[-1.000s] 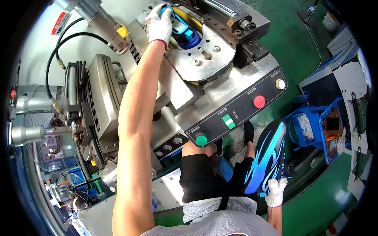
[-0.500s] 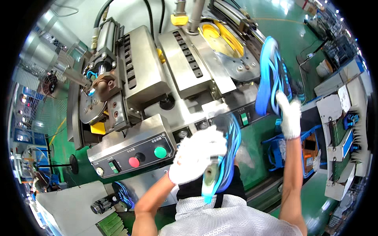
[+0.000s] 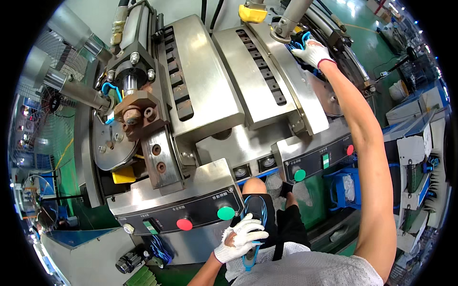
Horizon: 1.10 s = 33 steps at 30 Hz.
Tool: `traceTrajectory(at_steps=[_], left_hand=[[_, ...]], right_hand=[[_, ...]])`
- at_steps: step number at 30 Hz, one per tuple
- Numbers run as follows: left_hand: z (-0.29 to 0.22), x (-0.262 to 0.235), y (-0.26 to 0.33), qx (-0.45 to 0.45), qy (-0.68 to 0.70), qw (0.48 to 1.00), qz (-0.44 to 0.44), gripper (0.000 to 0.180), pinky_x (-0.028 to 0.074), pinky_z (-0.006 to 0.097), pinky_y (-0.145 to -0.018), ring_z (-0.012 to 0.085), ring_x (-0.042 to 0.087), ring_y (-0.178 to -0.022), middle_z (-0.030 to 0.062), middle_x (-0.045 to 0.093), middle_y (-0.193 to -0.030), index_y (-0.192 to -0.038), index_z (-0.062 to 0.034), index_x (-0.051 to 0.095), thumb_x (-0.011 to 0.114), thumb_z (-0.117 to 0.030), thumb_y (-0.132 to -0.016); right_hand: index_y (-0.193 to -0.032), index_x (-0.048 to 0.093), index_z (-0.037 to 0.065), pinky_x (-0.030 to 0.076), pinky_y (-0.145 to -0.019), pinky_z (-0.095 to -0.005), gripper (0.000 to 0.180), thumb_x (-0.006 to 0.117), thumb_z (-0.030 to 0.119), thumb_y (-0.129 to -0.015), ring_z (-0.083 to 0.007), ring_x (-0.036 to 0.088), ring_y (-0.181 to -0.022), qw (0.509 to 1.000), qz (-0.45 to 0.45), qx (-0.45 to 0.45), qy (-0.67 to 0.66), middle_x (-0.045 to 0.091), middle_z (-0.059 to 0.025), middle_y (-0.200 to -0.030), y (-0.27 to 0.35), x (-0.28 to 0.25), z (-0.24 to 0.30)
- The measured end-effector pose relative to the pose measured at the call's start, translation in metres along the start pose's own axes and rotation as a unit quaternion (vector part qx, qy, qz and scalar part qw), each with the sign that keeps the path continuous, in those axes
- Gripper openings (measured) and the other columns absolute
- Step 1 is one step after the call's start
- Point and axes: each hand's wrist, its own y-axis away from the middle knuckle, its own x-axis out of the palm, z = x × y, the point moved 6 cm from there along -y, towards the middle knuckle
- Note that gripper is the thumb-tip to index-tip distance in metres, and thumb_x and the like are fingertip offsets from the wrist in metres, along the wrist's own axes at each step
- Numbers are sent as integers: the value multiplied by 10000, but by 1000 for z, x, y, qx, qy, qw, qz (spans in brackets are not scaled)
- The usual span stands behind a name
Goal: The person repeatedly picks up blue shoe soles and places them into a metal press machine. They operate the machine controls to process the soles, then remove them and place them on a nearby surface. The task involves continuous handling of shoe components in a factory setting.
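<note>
My left hand [image 3: 240, 239], in a white knitted glove, is closed round a black and blue shoe [image 3: 256, 209] held upright over my lap. Its toe points away from me, and my fingers lie across it. My right arm reaches far out to the right station of a metal press machine [image 3: 255, 78]. There my gloved right hand [image 3: 314, 51] grips a second blue shoe [image 3: 299, 44], set down beside a steel press rod [image 3: 287, 26]. The glove and rod hide most of that shoe. Beneath my right forearm lies a round-edged metal plate [image 3: 327, 97].
A left control panel [image 3: 183, 209] and a right control panel [image 3: 312, 164] carry red and green buttons. At the left stands another press station with a cylinder [image 3: 131, 52]. More shoes [image 3: 160, 250] lie low at the left. A blue crate [image 3: 344, 188] sits on the floor at the right.
My right hand has carried its shoe left and away from me, down onto the right station. My left hand has lowered its shoe toward my lap. The view has shifted closer to the machine.
</note>
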Motion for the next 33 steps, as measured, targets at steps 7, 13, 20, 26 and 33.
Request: traceTrajectory(at_steps=[7,13,20,26,33], left_hand=[[-6,0,-12,21,7,999,26,433,347,560,-1255,324,615,-1291,90,702,-1241,-1229,-140,748,792,-135,-798],[-2,5,2,10,-13,1000,-26,451,309,571,-1265,353,594,-1351,144,705,-1285,-1264,-91,717,799,-128,-823],[-11,31,-24,-6,4,999,-49,370,301,527,-1264,325,629,-1259,140,705,-1220,-1296,-68,677,671,-150,-936],[-33,51,-42,-27,-14,974,-224,368,528,331,-943,203,673,-1033,95,716,-1089,-1309,-32,666,620,-62,-946],[-190,161,-137,218,-20,969,-116,385,327,539,-1252,362,667,-1168,156,707,-1156,-1307,-46,663,670,-82,-924]], right_hand=[[-1486,504,-56,481,-1122,-445,849,694,550,-922,-388,619,-1317,998,-50,1,-25,617,-274,-1436,83,-48,-7],[-1566,405,-45,374,-1215,-494,911,809,372,-863,-439,446,-1470,905,-189,-170,-342,451,-302,-1573,367,-58,94],[-1644,246,-43,134,-1301,-555,1016,686,528,-928,-535,200,-1559,965,-140,-120,-189,251,-324,-1683,414,65,71],[-1672,159,-23,223,-1302,-459,1135,821,371,-839,-382,217,-1607,871,52,-39,-487,218,-266,-1712,594,-5,18],[-1661,152,-21,309,-1268,-465,1236,918,292,-742,-382,339,-1554,866,-123,73,-479,321,-248,-1660,710,-20,-29]])
